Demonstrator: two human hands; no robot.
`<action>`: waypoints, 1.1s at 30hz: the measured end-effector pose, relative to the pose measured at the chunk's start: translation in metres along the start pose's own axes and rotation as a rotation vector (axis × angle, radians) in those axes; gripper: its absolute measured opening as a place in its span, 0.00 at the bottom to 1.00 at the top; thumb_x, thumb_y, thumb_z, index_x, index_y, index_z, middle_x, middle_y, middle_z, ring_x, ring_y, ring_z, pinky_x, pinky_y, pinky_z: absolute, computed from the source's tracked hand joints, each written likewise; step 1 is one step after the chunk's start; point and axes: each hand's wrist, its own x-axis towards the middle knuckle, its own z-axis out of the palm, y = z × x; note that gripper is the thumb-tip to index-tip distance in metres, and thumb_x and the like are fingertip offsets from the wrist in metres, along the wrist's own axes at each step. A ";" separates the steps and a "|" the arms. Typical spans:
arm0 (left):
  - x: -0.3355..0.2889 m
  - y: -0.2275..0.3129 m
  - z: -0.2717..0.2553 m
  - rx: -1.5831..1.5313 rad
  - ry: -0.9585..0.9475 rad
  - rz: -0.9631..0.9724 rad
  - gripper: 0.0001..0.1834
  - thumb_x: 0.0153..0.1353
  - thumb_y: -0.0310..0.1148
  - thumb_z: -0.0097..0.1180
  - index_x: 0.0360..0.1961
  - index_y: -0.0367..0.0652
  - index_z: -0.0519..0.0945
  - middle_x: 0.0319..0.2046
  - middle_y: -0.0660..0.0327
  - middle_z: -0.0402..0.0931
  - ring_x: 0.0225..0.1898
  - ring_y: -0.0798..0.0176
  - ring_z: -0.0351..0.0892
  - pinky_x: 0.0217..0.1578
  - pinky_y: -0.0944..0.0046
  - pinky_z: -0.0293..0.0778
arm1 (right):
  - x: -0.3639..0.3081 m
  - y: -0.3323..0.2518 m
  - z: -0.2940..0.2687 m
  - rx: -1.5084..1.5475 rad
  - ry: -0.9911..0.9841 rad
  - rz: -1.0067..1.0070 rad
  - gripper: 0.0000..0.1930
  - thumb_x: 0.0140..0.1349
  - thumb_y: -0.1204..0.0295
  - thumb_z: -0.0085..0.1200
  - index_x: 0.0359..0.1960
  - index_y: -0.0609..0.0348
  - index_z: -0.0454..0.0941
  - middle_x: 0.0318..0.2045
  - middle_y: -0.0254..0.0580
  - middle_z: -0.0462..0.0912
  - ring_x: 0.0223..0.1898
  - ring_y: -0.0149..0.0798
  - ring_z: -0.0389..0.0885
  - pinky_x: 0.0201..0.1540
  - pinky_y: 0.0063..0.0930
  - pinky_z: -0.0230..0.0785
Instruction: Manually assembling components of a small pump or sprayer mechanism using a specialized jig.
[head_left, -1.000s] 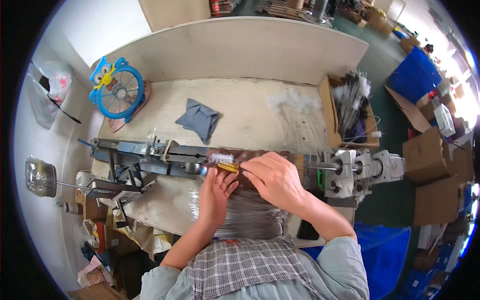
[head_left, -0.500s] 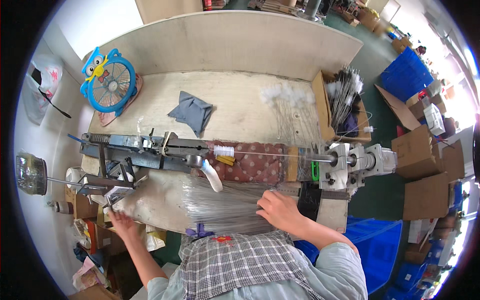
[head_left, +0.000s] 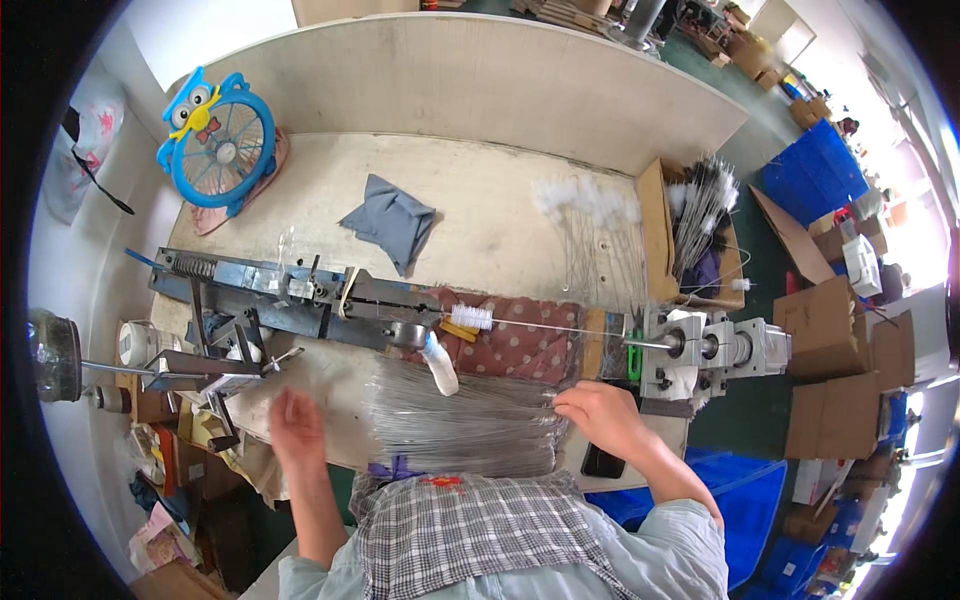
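Observation:
My right hand (head_left: 603,415) has its thumb and fingertips pinched together at the right end of a thick bundle of thin grey wires (head_left: 465,425), seemingly on a wire. My left hand (head_left: 297,430) is raised over the table's front edge, smeared by motion, beside a metal lever frame (head_left: 205,370); its fingers are unclear. Beyond the wires, a brush with white bristles (head_left: 467,317) sits on a wire stem running between a long steel clamp rail (head_left: 270,285) and a rotary chuck (head_left: 672,343). A white-wrapped handle (head_left: 440,365) juts toward me.
Finished-looking white-tipped brushes (head_left: 585,205) lie at the back right, beside a cardboard box (head_left: 655,225) of more. A grey cloth (head_left: 390,222) and a blue owl-shaped fan (head_left: 222,150) are behind the rail. A black phone-like slab (head_left: 603,460) lies near my right forearm.
My left hand has come away from the lever frame, moving right and up over the table edge. My right hand has shifted right to the wire ends. The whole view has shifted slightly.

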 end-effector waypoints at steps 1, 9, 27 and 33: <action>-0.014 -0.010 0.019 -0.012 -0.136 -0.085 0.22 0.64 0.44 0.49 0.53 0.41 0.68 0.47 0.58 0.73 0.48 0.59 0.73 0.52 0.58 0.69 | -0.001 0.001 -0.003 0.001 0.003 -0.004 0.07 0.57 0.66 0.53 0.32 0.51 0.81 0.28 0.37 0.78 0.33 0.44 0.78 0.34 0.36 0.71; -0.131 -0.097 0.181 0.687 -0.487 0.067 0.17 0.60 0.38 0.54 0.47 0.41 0.70 0.36 0.59 0.73 0.37 0.59 0.74 0.43 0.59 0.70 | -0.013 0.004 0.001 -0.166 0.064 -0.116 0.12 0.51 0.79 0.51 0.39 0.58 0.76 0.34 0.41 0.76 0.32 0.44 0.79 0.33 0.35 0.74; -0.156 -0.051 0.231 0.824 -1.367 0.129 0.11 0.62 0.35 0.51 0.33 0.36 0.76 0.30 0.56 0.76 0.26 0.61 0.77 0.26 0.65 0.74 | 0.015 -0.011 -0.110 -0.126 0.559 -0.028 0.07 0.54 0.80 0.54 0.34 0.63 0.80 0.32 0.46 0.81 0.34 0.44 0.80 0.36 0.33 0.73; -0.141 -0.155 0.276 1.462 -1.182 1.225 0.04 0.51 0.27 0.55 0.29 0.42 0.75 0.33 0.57 0.74 0.29 0.56 0.79 0.28 0.60 0.74 | 0.047 -0.006 -0.076 0.018 0.474 -0.131 0.10 0.54 0.78 0.55 0.39 0.61 0.77 0.32 0.48 0.81 0.33 0.51 0.79 0.34 0.36 0.73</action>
